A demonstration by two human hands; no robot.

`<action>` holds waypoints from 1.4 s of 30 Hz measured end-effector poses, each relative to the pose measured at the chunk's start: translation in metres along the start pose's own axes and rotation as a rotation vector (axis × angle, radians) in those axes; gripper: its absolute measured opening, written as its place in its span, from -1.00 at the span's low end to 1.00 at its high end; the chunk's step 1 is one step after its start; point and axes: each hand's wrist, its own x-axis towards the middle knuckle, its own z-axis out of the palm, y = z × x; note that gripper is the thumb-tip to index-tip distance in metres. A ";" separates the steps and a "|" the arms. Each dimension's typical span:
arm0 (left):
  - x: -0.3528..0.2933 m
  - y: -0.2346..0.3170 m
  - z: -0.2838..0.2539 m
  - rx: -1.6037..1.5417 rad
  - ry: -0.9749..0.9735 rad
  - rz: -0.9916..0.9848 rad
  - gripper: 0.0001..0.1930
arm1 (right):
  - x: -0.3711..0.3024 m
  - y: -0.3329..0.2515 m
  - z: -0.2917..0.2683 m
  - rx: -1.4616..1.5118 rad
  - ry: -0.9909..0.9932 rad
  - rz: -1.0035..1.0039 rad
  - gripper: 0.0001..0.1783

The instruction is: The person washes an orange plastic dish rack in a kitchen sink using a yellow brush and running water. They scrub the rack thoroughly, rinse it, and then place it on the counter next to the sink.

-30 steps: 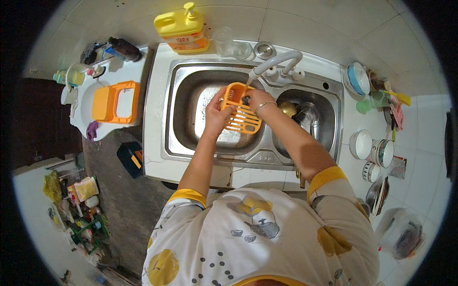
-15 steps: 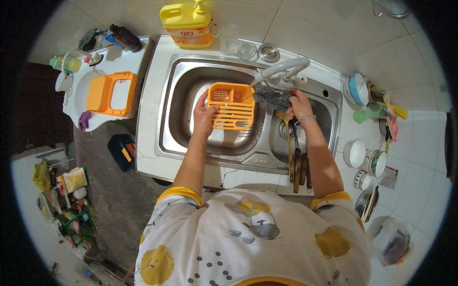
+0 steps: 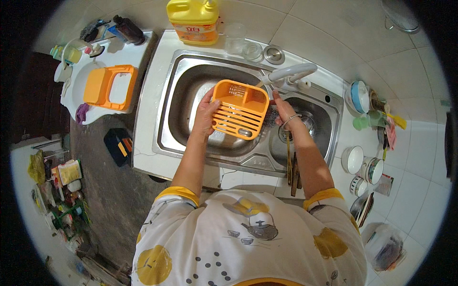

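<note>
Clearly, your left hand grips the orange plastic rack, round-cornered, with straight parallel slats below two boxy compartments, over the smooth steel sink, though I cannot tell whether your right hand holds the wiry grey scrubber.

Rack: one. Scourer: one. Sink basins: two. Tap: one. Yellow jug: one. Clear vessels on the tabletop: two. Drain plug: one. Bowls: at least four, nesting obscures the total. Dark bottle: one. Purple cloth: one. Sieve: one.
</note>
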 end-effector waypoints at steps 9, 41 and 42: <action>0.004 -0.020 -0.023 0.312 0.032 -0.101 -0.51 | 0.012 -0.003 0.016 0.378 -0.321 0.025 -0.46; 0.030 -0.108 -0.024 -0.269 0.433 -0.150 -0.73 | -0.003 0.007 0.029 -0.215 0.253 -0.674 -0.57; 0.017 -0.101 0.001 -0.285 0.507 -0.215 -0.71 | -0.004 0.006 0.032 -0.239 0.243 -0.653 -0.54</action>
